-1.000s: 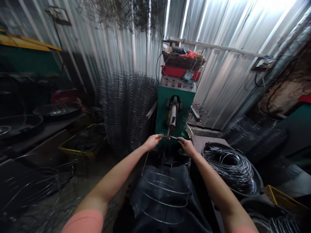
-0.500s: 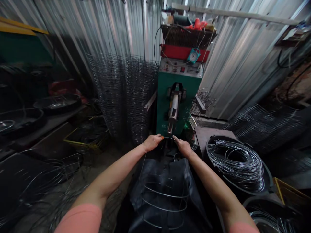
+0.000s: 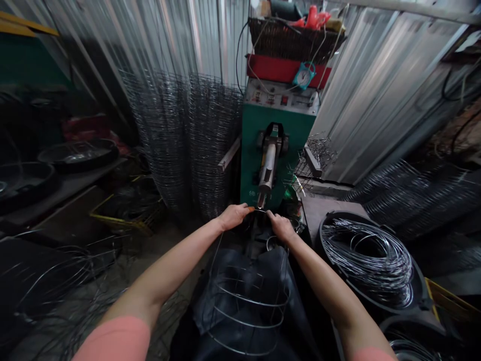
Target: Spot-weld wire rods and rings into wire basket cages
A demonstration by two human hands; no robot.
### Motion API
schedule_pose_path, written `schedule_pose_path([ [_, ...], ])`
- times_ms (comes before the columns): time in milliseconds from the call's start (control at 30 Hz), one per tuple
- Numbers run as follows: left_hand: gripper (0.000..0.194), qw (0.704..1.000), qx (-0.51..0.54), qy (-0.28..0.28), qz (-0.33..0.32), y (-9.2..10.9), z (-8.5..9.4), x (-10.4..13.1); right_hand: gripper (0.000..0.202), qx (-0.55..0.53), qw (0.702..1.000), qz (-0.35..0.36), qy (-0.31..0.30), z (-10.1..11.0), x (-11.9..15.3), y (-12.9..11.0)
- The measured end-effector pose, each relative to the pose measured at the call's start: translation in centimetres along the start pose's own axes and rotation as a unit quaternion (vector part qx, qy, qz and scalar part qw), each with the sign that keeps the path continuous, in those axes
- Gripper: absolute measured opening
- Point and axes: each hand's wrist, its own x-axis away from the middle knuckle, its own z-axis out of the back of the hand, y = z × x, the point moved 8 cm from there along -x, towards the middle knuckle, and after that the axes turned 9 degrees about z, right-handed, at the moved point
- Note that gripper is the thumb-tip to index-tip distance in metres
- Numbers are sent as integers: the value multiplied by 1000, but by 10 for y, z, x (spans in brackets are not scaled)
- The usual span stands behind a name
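Note:
A wire frame (image 3: 259, 327) of several thin metal rings joined by long wires hangs over the dark apron (image 3: 225, 260) on my lap. My left hand (image 3: 233, 216) pinches the left side of its far wire, with an orange cover on a fingertip. On the right side of that wire, my right hand (image 3: 281, 225) is closed, thumb and fingers together. Between both hands the short wire span lies right under the electrode tip (image 3: 262, 200) of a green spot welder (image 3: 250, 150). Whether tip and wire touch, I cannot tell.
Tall stacks of wire frames (image 3: 210, 145) stand left of the welder. On the right, a black tub (image 3: 323, 235) holds looped wires (image 3: 376, 260). A yellow crate (image 3: 112, 220) and loose wires (image 3: 75, 281) lie at left. A teal dial clock (image 3: 304, 75) hangs above the control panel.
The gap between the wire span and the electrode tip has narrowed. Both hands keep their grip, and the wire frame has shifted slightly left in view. The camera view has tilted a little.

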Motion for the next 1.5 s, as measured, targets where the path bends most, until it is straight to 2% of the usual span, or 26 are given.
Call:
schedule_pose_path([
  [233,40,996,86,27,-6,-15,-6,-6,43,-48,999,9,1,4,-12,2],
  [433,36,988,150,34,-16,-14,-4,-9,41,-60,998,7,-1,6,-11,8],
  [600,35,988,151,37,-1,-18,-7,-10,41,-44,999,16,-3,9,-13,6],
  [833,31,974,222,45,-16,-18,-6,-12,37,-61,998,23,18,12,-13,5],
  [1100,30,962,272,28,10,-22,-7,-13,34,-75,997,20,14,11,-16,9],
  [1367,28,950,310,18,23,-22,-4,-14,28,-128,990,19,55,10,-19,13],
  [1500,29,947,320,5,26,-21,-1,-14,25,-233,968,18,88,6,-19,23],
])
